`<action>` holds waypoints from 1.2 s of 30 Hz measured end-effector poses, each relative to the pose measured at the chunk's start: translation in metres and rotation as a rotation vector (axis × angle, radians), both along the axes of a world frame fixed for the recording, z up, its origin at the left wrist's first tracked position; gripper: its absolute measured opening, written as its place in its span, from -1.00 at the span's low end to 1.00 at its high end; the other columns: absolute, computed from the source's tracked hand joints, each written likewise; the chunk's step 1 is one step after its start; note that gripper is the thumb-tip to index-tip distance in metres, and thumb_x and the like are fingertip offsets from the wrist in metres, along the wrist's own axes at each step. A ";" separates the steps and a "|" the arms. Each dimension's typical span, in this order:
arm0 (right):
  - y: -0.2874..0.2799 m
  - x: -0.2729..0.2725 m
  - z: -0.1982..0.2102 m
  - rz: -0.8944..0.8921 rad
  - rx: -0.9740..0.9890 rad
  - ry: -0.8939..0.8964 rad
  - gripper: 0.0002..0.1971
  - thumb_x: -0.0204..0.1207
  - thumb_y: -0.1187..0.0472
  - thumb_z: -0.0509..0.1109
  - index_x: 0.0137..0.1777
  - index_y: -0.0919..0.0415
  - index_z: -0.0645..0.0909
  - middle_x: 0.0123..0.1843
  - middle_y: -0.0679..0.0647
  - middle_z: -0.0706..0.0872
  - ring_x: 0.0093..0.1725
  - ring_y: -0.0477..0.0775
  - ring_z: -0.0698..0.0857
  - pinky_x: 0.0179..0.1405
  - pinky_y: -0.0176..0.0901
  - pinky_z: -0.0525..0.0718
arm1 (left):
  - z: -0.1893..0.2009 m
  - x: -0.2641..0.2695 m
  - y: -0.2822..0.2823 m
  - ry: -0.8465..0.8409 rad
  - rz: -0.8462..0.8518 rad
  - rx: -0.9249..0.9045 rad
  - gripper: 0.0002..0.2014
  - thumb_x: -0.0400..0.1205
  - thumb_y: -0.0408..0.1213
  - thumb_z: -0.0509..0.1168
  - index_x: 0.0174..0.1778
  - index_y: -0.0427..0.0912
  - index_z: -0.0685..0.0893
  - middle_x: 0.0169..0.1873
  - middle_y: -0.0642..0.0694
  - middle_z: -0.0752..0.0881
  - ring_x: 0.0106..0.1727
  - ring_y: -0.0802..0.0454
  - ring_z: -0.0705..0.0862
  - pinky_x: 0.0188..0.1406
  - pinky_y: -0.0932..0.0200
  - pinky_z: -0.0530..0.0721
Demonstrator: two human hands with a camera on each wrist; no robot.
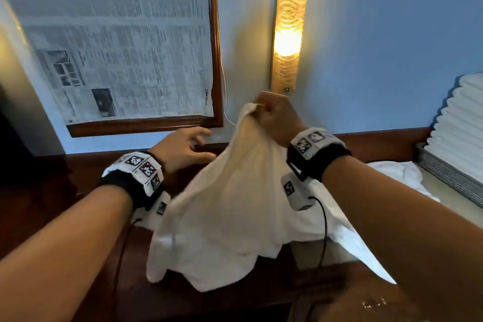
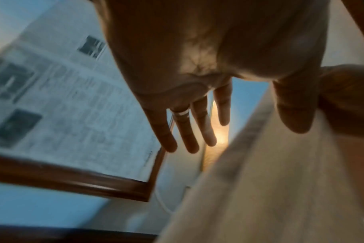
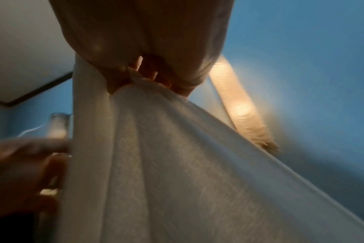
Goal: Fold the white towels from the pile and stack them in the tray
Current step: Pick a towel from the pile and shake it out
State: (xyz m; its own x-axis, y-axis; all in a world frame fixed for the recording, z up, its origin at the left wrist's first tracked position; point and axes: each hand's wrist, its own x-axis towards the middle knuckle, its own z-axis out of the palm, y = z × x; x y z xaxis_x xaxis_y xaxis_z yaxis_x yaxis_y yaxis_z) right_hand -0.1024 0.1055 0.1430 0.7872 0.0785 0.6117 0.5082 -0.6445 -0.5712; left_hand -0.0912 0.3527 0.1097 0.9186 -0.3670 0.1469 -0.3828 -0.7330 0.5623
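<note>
Right hand (image 1: 274,115): fist clenched on towel (image 1: 230,206) corner, raised so cloth hangs free. Left hand (image 1: 183,149): fingers spread, empty, beside drape, likely seeking second corner.

Black wristbands (image 1: 125,185) with white checkered marker tags, dangling black cables, bare forearms.

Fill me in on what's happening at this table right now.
A person is folding towels. Their right hand grips a white towel by one bunched corner and holds it up so it hangs down over the table. The left hand is open beside the cloth, fingers spread, holding nothing. More unfolded towels lie at the right, next to a grey tray already stacked high with folded towels. This one is not yet folded.
</note>
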 end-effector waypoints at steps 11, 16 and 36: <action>0.070 -0.009 0.005 0.097 -0.125 -0.072 -0.84 0.57 0.23 0.46 -0.26 0.11 0.67 -0.43 -0.17 0.60 -0.44 -0.29 0.55 -0.40 -0.53 0.43 | 0.033 -0.011 0.012 -0.292 -0.129 -0.358 -0.70 0.79 -0.29 0.27 -0.27 -0.15 0.72 -0.51 0.05 0.58 -0.48 0.18 0.46 -0.37 0.16 0.38; 0.061 -0.001 -0.082 -0.102 -0.466 0.245 -0.80 0.68 0.16 0.31 -0.11 0.16 0.72 -0.28 0.05 0.70 -0.24 0.08 0.68 -0.29 -0.25 0.43 | 0.060 -0.024 0.048 -0.372 -0.126 -0.359 -0.60 0.80 -0.41 0.22 -0.25 0.16 0.68 -0.54 0.35 0.64 -0.47 0.42 0.57 -0.43 0.50 0.38; 0.128 -0.054 0.005 -0.274 -0.027 -0.142 -0.69 0.47 0.14 0.48 -0.45 -0.08 0.47 -0.50 -0.17 0.54 -0.43 -0.17 0.53 -0.33 -0.22 0.39 | 0.017 -0.028 0.043 0.072 -0.397 -0.739 -0.78 0.83 -0.30 0.15 0.01 -0.12 0.70 -0.09 0.00 0.74 -0.07 0.23 0.70 0.07 0.25 0.66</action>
State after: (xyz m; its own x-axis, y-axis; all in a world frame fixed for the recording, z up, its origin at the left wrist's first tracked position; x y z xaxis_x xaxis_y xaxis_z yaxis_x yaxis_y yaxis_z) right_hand -0.1566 0.2337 0.1483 0.6879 -0.1077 0.7177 0.3867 -0.7825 -0.4881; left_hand -0.1195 0.3957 0.1264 0.7580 -0.4971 0.4222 -0.4791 0.0148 0.8776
